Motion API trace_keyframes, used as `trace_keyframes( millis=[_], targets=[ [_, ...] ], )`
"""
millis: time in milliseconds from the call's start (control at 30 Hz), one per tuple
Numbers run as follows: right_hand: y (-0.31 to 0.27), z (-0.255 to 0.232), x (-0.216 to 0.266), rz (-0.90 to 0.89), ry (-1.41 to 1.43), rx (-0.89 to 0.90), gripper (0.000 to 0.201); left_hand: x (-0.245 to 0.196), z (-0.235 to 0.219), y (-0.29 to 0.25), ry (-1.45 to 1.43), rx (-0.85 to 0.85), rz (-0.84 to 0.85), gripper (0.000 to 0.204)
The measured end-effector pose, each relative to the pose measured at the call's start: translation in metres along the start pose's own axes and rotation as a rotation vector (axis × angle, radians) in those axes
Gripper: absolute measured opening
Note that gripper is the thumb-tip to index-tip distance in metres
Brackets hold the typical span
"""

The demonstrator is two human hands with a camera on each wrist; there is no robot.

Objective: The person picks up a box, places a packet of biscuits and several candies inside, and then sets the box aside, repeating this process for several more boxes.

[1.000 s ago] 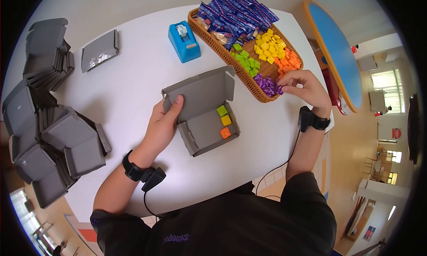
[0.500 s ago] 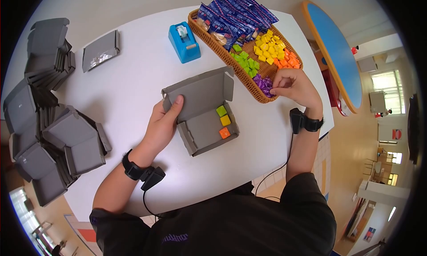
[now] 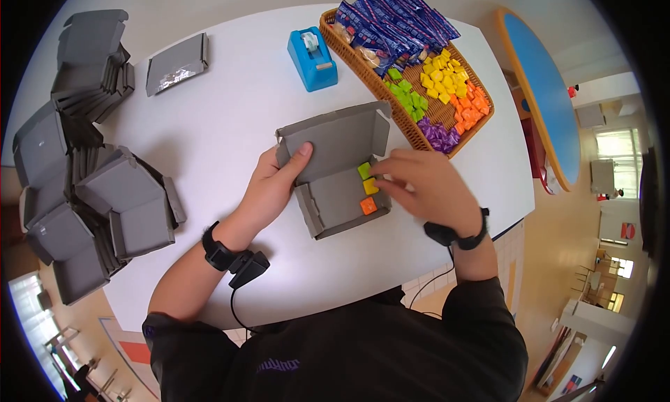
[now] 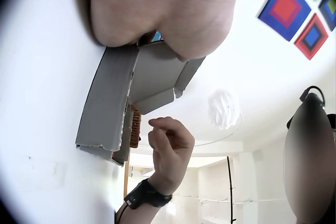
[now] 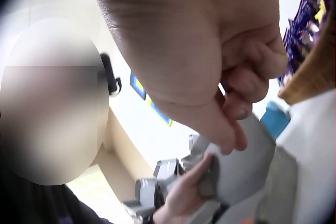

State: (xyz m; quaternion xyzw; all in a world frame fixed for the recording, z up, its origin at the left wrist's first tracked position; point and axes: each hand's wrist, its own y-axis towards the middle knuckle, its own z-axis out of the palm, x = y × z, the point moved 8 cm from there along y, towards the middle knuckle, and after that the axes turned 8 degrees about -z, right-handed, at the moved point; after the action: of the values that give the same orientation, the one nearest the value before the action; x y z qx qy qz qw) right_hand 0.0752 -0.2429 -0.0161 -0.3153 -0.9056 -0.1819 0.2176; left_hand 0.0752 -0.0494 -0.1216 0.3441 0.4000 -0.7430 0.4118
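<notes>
My left hand (image 3: 276,185) grips the left side of an open grey cardboard box (image 3: 333,203), its thumb over the raised lid. Along the box's right side lie a green piece (image 3: 364,170), a yellow piece (image 3: 370,187) and an orange piece (image 3: 368,206). Over that side reaches my right hand (image 3: 436,189), fingertips beside the green and yellow pieces. In the right wrist view, the thumb and a finger of the right hand (image 5: 210,66) come close together; whether anything is between them is hidden. The left wrist view shows the left hand (image 4: 163,9) on the box (image 4: 107,98).
Behind the box, a wicker basket (image 3: 359,68) holds blue packets and green, yellow, orange and purple pieces. A blue tape dispenser (image 3: 312,58) stands left of it. Open grey boxes (image 3: 139,213) are stacked at the left; a flat grey box (image 3: 178,64) lies at the back left.
My right hand has left the purple pieces in the basket and moved down and left to the box. The left hand keeps its grip. The head view has shifted slightly.
</notes>
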Motion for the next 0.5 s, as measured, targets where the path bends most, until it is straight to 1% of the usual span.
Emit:
trace_keyframes(
  millis=[67, 167, 367, 500],
  targets=[
    [0.0, 0.023, 0.004, 0.01, -0.293, 0.038, 0.024, 0.002, -0.001, 0.001, 0.019, 0.001, 0.002, 0.047],
    [-0.001, 0.026, -0.001, 0.055, -0.277, 0.074, 0.029, 0.002, 0.0, 0.002, 0.018, -0.007, 0.011, 0.046],
    [0.0, 0.024, -0.002, 0.057, -0.133, 0.095, 0.022, 0.002, 0.0, 0.001, 0.017, -0.007, 0.0, 0.045],
    [0.001, 0.025, 0.002, 0.003, -0.126, 0.12, 0.022, 0.003, -0.002, 0.001, 0.026, -0.009, -0.005, 0.045]
  ],
)
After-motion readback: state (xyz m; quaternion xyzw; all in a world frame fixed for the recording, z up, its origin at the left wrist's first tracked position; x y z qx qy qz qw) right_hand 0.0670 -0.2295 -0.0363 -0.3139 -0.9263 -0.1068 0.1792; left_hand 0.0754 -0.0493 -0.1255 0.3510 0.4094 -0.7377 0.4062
